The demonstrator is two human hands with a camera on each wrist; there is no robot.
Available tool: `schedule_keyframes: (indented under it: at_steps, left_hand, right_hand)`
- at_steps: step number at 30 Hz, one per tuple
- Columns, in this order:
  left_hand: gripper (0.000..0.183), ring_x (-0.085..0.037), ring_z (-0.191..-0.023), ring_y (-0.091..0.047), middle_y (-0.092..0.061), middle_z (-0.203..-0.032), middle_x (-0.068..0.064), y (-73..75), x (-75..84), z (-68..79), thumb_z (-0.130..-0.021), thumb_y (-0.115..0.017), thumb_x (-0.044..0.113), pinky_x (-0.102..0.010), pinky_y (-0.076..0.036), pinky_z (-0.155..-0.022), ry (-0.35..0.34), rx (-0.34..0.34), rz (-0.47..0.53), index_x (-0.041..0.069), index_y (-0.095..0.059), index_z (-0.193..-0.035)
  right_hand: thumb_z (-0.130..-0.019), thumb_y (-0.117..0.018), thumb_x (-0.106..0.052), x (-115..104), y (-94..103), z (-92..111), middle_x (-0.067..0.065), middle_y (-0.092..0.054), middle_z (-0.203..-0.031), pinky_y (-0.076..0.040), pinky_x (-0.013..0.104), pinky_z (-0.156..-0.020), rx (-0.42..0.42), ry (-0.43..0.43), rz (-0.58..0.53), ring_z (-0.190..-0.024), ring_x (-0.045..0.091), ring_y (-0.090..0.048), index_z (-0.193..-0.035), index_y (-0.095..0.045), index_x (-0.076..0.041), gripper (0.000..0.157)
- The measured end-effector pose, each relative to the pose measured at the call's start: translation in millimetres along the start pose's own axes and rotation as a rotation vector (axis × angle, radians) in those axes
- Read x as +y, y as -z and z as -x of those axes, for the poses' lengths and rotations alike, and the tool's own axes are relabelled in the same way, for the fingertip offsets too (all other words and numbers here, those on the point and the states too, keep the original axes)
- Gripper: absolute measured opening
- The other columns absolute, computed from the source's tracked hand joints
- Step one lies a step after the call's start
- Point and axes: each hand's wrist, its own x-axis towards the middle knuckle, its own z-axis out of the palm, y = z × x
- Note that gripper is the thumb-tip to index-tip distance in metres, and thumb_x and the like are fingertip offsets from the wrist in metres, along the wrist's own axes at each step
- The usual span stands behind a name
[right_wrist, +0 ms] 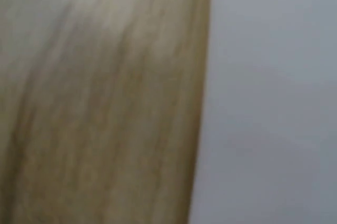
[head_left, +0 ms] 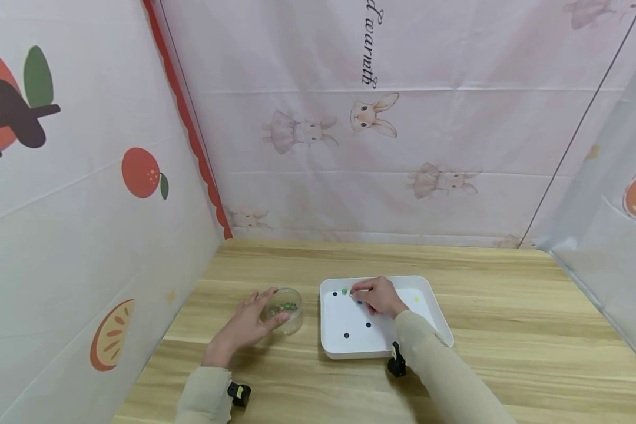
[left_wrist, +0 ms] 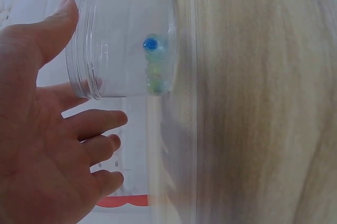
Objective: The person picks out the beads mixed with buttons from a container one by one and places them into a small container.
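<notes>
In the head view my left hand [head_left: 249,320] holds a clear round jar [head_left: 295,321] on the table, thumb and index finger at its rim. The left wrist view shows the threaded rim and the other fingers apart from the wall. Green, yellowish and blue beads [left_wrist: 150,44] lie at the jar's bottom. Over the white tray [head_left: 331,347], my right hand [head_left: 381,296] pinches a tiny bead at its fingertips, too small to make out well. A green bead [head_left: 344,291] and several dark beads [head_left: 368,325] lie in the tray. The right wrist view misses that hand.
A yellow bead [head_left: 416,299] lies at the tray's right side. The wooden table [head_left: 509,306] meets printed cloth walls [head_left: 318,206] at the back and both sides. Each wrist carries a small black camera [head_left: 397,362].
</notes>
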Motion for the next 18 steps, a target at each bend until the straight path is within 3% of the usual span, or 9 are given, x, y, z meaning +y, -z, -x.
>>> schedule_keyframes:
  at_steps: [9, 18]
  left_hand:
    - [0.088, -0.053, -0.160, -0.010, -0.034, -0.168, -0.027, 0.9, 1.5, 1.2, -0.101, -0.062, 0.060, -0.075, -0.005, -0.126, 0.009, -0.006, 0.012, 0.012, -0.030, -0.167]
    - [0.088, -0.054, -0.160, -0.011, -0.032, -0.169, -0.028, 0.5, 0.7, -0.2, -0.101, -0.061, 0.060, -0.077, -0.007, -0.124, 0.011, -0.005, 0.008, 0.012, -0.029, -0.168]
  right_hand:
    - [-0.097, -0.077, -0.020, 3, 3.7, 1, 0.001, -0.053, -0.051, -0.033, 0.023, -0.041, -0.012, -0.060, -0.124, -0.043, 0.012, -0.045, -0.115, -0.083, -0.019, 0.018]
    - [-0.099, -0.075, -0.024, -17, 1.2, 4, 0.000, -0.054, -0.055, -0.037, 0.024, -0.044, -0.093, 0.005, -0.181, -0.045, 0.012, -0.045, -0.119, -0.081, -0.016, 0.022]
